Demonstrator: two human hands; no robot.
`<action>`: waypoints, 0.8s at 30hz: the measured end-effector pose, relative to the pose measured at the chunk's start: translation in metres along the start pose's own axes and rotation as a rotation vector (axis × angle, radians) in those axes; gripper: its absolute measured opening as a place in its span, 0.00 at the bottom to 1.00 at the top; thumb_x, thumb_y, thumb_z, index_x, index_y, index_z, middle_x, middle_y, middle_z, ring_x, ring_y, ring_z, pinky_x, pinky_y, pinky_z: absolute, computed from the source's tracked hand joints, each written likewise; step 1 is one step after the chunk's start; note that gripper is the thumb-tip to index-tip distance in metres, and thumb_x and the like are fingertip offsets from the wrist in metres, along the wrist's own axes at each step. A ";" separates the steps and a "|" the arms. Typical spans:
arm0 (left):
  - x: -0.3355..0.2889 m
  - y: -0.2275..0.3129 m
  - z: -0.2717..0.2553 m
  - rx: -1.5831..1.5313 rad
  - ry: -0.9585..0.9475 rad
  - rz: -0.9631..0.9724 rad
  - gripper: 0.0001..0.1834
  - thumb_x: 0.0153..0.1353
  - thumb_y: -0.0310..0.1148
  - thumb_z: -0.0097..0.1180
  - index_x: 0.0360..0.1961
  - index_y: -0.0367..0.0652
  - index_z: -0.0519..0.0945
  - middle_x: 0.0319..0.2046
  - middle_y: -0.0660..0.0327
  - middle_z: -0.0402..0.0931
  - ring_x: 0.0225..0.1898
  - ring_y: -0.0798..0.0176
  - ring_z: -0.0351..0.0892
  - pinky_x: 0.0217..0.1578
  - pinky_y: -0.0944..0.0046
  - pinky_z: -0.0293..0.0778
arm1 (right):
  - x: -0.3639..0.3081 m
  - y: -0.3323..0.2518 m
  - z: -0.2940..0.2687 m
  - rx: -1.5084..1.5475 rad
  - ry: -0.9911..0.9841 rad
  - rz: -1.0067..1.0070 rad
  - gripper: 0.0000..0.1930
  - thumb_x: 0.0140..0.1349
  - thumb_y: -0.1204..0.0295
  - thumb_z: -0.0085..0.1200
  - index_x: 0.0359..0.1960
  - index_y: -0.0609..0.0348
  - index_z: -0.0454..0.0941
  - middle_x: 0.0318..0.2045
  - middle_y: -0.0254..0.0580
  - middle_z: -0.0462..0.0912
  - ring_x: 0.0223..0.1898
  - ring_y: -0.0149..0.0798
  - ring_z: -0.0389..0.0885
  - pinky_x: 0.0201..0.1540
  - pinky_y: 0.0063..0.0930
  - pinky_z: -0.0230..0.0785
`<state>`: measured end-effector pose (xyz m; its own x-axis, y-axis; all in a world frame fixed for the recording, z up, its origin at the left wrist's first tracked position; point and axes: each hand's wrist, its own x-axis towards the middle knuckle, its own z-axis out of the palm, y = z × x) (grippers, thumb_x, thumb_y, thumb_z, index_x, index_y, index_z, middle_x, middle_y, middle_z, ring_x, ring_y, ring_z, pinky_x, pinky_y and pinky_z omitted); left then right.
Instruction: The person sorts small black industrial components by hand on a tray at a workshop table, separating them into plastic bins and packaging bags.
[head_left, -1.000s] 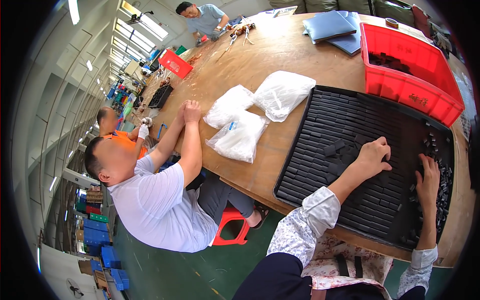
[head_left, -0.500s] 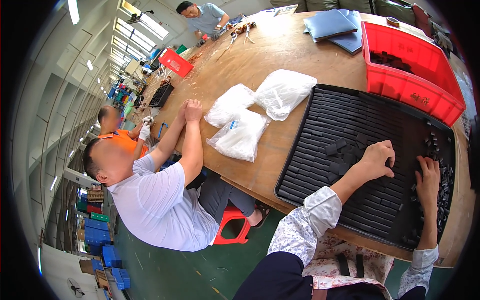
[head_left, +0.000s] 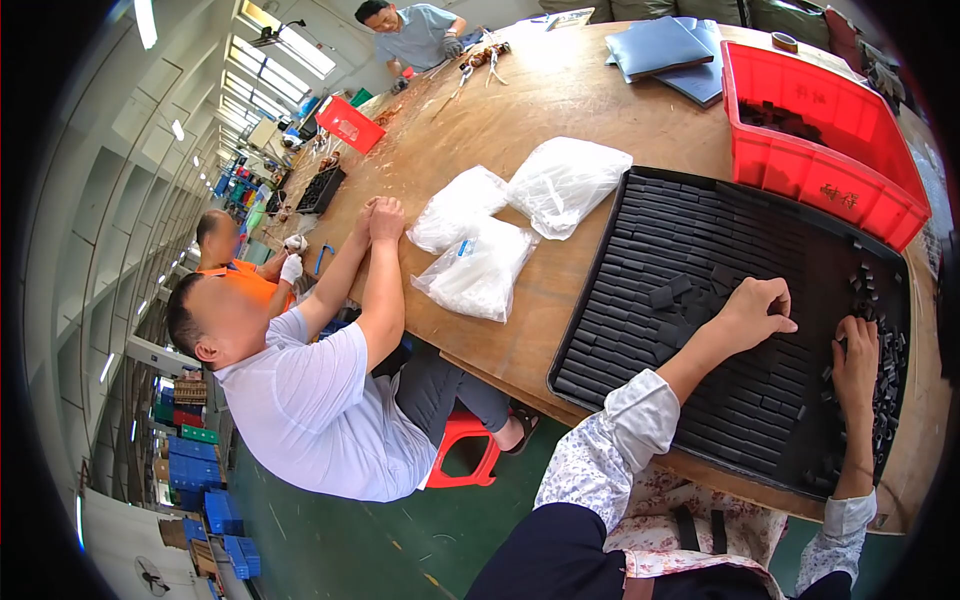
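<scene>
1. The right hand (head_left: 856,362) is placed beside small loose black pieces (head_left: 887,395) inside the black tray (head_left: 828,280); its fingers are bent, and whether anything is gripped cannot be told.
2. The left hand (head_left: 748,318) is held over the black rows (head_left: 650,232); its fingers are curled, thumb near forefinger, and a grip cannot be confirmed.
3. Row-laying appears to be in hand; square fingertip alignment at the row ends is likely required next.
4. The rows are closely packed; matt flat pieces (head_left: 672,292) are scattered on top.
5. Beyond, dark pieces (head_left: 775,122) are contained in a red crate (head_left: 825,190).
</scene>
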<state>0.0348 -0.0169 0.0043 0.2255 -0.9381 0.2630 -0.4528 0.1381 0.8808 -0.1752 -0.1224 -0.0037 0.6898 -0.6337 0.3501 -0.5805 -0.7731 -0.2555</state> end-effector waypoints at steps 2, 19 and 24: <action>0.002 0.007 0.000 -0.227 -0.059 -0.108 0.13 0.48 0.29 0.64 0.23 0.36 0.71 0.16 0.61 0.73 0.15 0.70 0.72 0.17 0.70 0.68 | -0.002 0.005 0.000 -0.003 -0.009 0.014 0.14 0.44 0.86 0.52 0.33 0.61 0.66 0.33 0.44 0.70 0.40 0.50 0.68 0.43 0.40 0.61; 0.001 -0.005 0.015 -0.402 -0.007 0.053 0.16 0.47 0.26 0.65 0.33 0.35 0.71 0.24 0.58 0.77 0.23 0.68 0.77 0.25 0.70 0.73 | 0.004 -0.016 -0.005 0.370 0.081 -0.001 0.11 0.49 0.86 0.49 0.36 0.63 0.70 0.33 0.41 0.72 0.39 0.40 0.70 0.45 0.27 0.62; -0.002 -0.006 0.019 -0.296 0.019 0.109 0.17 0.41 0.21 0.66 0.34 0.33 0.76 0.24 0.56 0.78 0.25 0.64 0.78 0.27 0.68 0.74 | 0.001 -0.011 0.002 0.912 0.003 0.173 0.07 0.56 0.80 0.52 0.35 0.60 0.69 0.33 0.31 0.72 0.35 0.23 0.70 0.41 0.17 0.61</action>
<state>0.0205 -0.0218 -0.0090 0.2067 -0.9070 0.3670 -0.2050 0.3266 0.9227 -0.1670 -0.1144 -0.0020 0.6234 -0.7431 0.2432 -0.1093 -0.3908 -0.9140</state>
